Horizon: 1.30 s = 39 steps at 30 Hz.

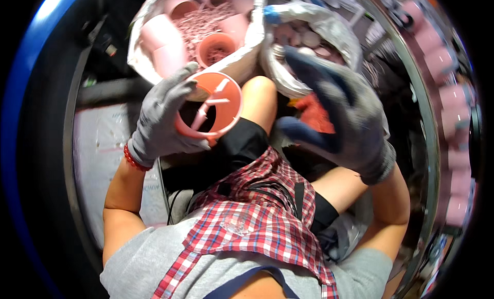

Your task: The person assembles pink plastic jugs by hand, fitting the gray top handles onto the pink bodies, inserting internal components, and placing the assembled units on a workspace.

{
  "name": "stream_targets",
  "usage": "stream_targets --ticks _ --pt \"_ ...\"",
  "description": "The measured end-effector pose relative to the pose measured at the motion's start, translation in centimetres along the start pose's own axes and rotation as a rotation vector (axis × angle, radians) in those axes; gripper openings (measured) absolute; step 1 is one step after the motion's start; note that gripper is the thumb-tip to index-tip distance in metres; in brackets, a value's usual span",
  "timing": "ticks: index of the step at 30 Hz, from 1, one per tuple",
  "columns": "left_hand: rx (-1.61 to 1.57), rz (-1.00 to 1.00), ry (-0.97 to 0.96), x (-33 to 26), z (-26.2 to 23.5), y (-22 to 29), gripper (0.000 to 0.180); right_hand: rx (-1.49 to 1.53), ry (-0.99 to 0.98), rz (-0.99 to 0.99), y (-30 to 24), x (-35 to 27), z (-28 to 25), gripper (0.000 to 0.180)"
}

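Note:
A pink plastic cup (232,103) is gripped at its left side by my gloved left hand (160,116), and its round mouth faces up toward me. Thin pale pink plastic strips (201,116) show inside the cup, and a dark opening is visible behind them. My right hand (345,113), in a grey glove with dark blue fingers, is raised to the right of the cup. Its thumb and fingers are spread apart with nothing between them.
Ahead on the left, a white sack (136,47) holds pink cups and pink scraps. Beside it, a white plastic bag (339,26) contains round pale pieces. Pink cups (455,124) line the right side behind a metal edge. A red-orange item (315,113) lies beyond my right hand.

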<state>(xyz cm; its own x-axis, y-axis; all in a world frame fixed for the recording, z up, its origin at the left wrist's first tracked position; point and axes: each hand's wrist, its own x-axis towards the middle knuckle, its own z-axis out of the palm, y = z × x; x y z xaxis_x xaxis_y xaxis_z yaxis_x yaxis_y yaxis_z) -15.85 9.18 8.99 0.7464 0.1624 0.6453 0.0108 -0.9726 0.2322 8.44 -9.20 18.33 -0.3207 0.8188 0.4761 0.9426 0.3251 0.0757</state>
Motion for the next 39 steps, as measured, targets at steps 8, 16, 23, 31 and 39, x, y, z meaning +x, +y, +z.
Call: stream_targets --ticks 8,16,23,31,39 --pt "-0.158 0.250 -0.233 6.4 3.3 7.5 0.064 0.023 -0.571 0.111 -1.8 -2.5 -0.9 0.035" --pt "-0.086 0.064 -0.032 0.9 0.5 -0.6 0.051 0.850 0.007 0.904 4.0 -16.3 -9.1 0.037" --pt "-0.473 -0.001 0.052 4.7 3.9 2.8 0.064 0.251 0.259 0.451 9.0 -7.1 -9.4 0.037" --pt "-1.410 -0.530 -0.284 5.2 15.4 3.3 0.084 0.110 -0.078 0.449 6.0 -9.3 -7.6 0.056" --pt "-1.829 -0.704 -0.716 3.4 27.4 -2.6 0.059 0.497 0.234 1.545 -13.2 -38.7 -7.3 0.038"
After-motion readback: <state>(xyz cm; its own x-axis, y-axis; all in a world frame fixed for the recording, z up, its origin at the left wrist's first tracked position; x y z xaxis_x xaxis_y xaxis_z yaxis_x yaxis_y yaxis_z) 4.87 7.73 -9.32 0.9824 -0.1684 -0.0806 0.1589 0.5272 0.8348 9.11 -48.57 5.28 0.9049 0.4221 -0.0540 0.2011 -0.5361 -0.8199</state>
